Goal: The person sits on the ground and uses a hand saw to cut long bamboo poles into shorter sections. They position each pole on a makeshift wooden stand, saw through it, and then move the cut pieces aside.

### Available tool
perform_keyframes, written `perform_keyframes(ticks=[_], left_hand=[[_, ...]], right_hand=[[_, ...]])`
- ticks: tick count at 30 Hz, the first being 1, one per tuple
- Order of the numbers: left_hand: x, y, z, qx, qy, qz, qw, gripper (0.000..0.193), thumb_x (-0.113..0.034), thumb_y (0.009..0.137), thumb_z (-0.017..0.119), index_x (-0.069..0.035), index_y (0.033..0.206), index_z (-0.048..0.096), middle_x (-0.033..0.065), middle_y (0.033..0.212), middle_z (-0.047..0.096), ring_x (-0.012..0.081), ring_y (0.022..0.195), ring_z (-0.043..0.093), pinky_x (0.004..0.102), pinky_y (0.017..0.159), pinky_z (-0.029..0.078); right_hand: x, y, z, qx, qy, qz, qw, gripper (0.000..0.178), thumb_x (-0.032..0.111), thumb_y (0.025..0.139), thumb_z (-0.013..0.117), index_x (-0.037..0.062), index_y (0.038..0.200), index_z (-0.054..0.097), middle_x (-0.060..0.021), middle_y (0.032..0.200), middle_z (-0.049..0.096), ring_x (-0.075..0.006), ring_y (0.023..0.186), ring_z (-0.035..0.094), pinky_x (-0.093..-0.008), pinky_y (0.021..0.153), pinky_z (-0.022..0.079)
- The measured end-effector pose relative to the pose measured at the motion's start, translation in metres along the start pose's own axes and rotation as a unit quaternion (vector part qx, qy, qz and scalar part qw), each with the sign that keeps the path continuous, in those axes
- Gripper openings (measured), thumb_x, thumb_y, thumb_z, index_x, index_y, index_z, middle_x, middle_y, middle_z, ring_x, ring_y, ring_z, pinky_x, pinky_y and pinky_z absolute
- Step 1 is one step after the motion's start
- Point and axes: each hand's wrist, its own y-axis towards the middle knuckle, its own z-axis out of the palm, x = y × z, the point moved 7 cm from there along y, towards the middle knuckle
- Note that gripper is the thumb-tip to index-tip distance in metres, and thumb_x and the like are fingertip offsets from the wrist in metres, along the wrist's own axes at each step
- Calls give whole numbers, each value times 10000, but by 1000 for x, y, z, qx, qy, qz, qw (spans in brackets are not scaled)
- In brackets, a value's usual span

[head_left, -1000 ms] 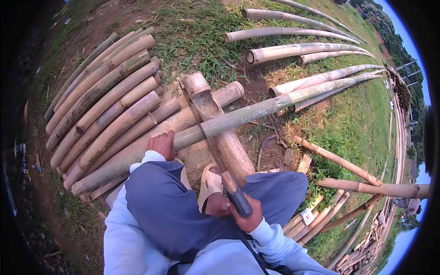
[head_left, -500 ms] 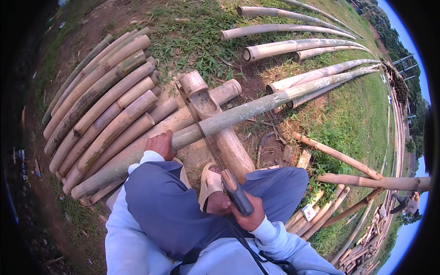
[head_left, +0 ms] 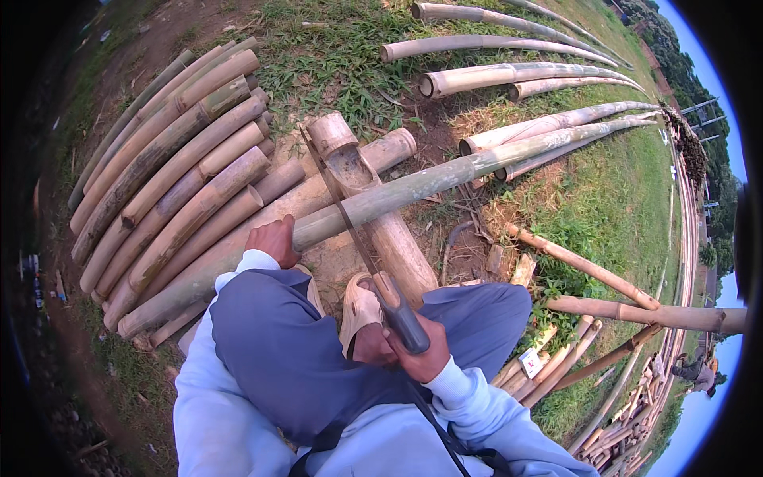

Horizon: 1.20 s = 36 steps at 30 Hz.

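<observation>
A long greenish bamboo pole (head_left: 429, 181) slants from lower left to upper right, resting across a thick notched bamboo piece (head_left: 404, 258). My left hand (head_left: 274, 241) is closed over the pole, left of the saw. In my right hand (head_left: 423, 350) is the dark handle of a handsaw (head_left: 404, 318). The saw's long blade crosses the pole just right of my left hand, its tip beside the notched piece's far end. How deep the teeth sit in the bamboo I cannot tell. My sandalled foot (head_left: 362, 310) is beside the saw handle.
Cut bamboo lengths (head_left: 171, 159) lie stacked at the left. Long poles (head_left: 517, 75) stretch over the grass at upper right. A bamboo trestle (head_left: 612, 278) stands at right, near short pieces (head_left: 556, 366) with a small white card. Another person (head_left: 699, 372) is at the far right.
My right hand has pushed the saw a little forward, away from me and slightly left. The left hand still grips the pole, and the whole view has shifted slightly.
</observation>
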Motion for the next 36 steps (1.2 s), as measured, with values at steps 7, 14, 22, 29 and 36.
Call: perform_keyframes(ticks=[7, 14, 22, 29, 36], left_hand=[[-12, -2, 4, -3, 3, 10, 1000, 514, -251, 737, 797, -16, 1131, 566, 226, 1058, 724, 419, 959, 716, 520, 845, 563], [-13, 2, -1, -4, 21, 20, 1000, 541, -249, 734, 797, -19, 1158, 552, 230, 1010, 729, 428, 969, 715, 521, 859, 557], [-3, -6, -2, -18, 17, -1, 1000, 549, -247, 726, 815, -19, 1154, 558, 229, 1061, 727, 421, 972, 720, 497, 860, 579], [-21, 11, -6, -12, 11, 27, 1000, 513, -260, 746, 795, -11, 1131, 565, 245, 1023, 731, 432, 955, 722, 516, 837, 561], [-14, -3, 5, -34, 15, 26, 999, 523, -251, 737, 795, -7, 1131, 551, 241, 995, 727, 431, 953, 719, 510, 851, 569]], right_hand=[[3, -73, -41, -6, -19, 5, 1000, 287, 31, 867, 733, 11, 1152, 709, -136, 796, 712, -196, 710, 725, -330, 669, 542], [-16, 42, 12, -47, 28, -78, 995, 187, 81, 875, 749, 14, 1035, 679, -144, 749, 660, -200, 636, 651, -354, 624, 508], [2, -71, -40, 26, -5, 4, 1000, 305, 2, 878, 720, 23, 1182, 709, -108, 825, 720, -156, 736, 692, -301, 699, 538], [-10, 42, 7, -48, -7, -54, 997, 155, 84, 890, 725, -7, 1003, 670, -173, 748, 661, -244, 654, 644, -364, 664, 522], [3, -83, -52, -7, -11, 25, 1000, 236, 21, 857, 734, 27, 1091, 700, -141, 837, 720, -188, 731, 716, -331, 692, 538]])
